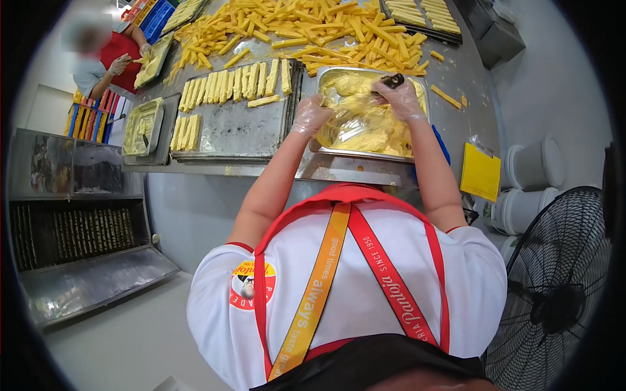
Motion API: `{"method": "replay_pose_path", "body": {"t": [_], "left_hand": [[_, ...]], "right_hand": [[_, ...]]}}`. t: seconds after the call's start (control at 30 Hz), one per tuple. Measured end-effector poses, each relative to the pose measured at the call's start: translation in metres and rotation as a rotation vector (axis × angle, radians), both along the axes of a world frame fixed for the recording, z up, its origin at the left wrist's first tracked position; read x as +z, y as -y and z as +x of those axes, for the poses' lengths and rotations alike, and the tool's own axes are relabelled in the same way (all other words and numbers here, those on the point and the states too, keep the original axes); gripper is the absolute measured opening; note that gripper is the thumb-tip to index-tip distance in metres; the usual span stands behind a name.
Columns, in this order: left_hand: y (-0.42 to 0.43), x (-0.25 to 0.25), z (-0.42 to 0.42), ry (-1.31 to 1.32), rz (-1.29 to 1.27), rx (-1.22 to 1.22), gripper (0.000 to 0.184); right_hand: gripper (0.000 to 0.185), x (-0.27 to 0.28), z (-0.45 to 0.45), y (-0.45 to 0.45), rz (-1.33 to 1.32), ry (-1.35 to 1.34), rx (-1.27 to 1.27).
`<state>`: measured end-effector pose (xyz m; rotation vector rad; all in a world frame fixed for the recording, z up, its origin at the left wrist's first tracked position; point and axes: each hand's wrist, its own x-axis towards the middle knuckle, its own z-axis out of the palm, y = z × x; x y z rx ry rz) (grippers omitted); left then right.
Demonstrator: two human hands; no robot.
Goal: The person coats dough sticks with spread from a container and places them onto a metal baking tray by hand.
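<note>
A metal pan [314, 144] of soft yellow spread [362, 127] sits in front of me at the table's edge. My right hand [403, 103], in a clear glove, grips a black-handled tool [394, 81] over the pan; its working end is blurred and mostly hidden. My left hand [312, 116], also gloved, is closed at the pan's left side. What its fingers hold, if anything, cannot be made out. To the left, a baking tray [241, 133] carries rows of coated sticks [228, 86], one of them lying crosswise. Behind the pan spreads a large pile of plain yellow sticks [306, 29].
A co-worker [114, 55] in a red apron works over a tray at the far left. Nearer stands a smaller pan [143, 127] with spread. More loaded trays [424, 16] lie at the back. White buckets [536, 163] and a black fan [554, 300] stand at my right.
</note>
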<state>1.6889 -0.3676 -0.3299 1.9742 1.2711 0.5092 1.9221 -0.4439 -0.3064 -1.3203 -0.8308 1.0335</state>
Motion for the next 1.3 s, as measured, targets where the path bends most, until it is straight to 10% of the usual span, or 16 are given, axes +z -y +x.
{"method": "replay_pose_path", "body": {"t": [0.13, 0.27, 0.6, 0.7, 0.9, 1.1, 1.23, 1.3], "left_hand": [[-0.005, -0.009, -0.001, 0.023, 0.038, -0.001, 0.034], [-0.005, -0.01, -0.001, 0.001, 0.061, -0.01, 0.033], [0.0, 0.004, -0.01, -0.005, 0.14, -0.035, 0.03], [0.001, 0.009, -0.009, 0.032, 0.13, -0.037, 0.029], [-0.008, 0.001, -0.01, 0.028, 0.226, -0.101, 0.029], [-0.01, 0.001, -0.009, -0.045, 0.52, -0.231, 0.04], [-0.014, -0.012, -0.014, -0.024, 0.584, -0.282, 0.047], [-0.011, -0.001, -0.015, -0.031, 0.501, -0.284, 0.047]], "right_hand": [[0.012, -0.012, 0.013, -0.004, -0.079, 0.356, -0.039], [0.014, 0.021, -0.011, 0.009, 0.121, -0.121, 0.087], [0.02, -0.006, 0.006, -0.004, -0.083, 0.213, -0.01], [0.019, 0.014, -0.016, 0.003, 0.151, -0.198, 0.062], [0.018, -0.011, 0.012, -0.02, -0.175, 0.262, -0.065], [0.019, 0.022, -0.014, -0.008, 0.136, -0.188, 0.078], [0.018, -0.023, 0.017, -0.024, -0.154, 0.375, -0.011], [0.019, -0.013, 0.013, -0.02, -0.088, 0.233, -0.035]]}}
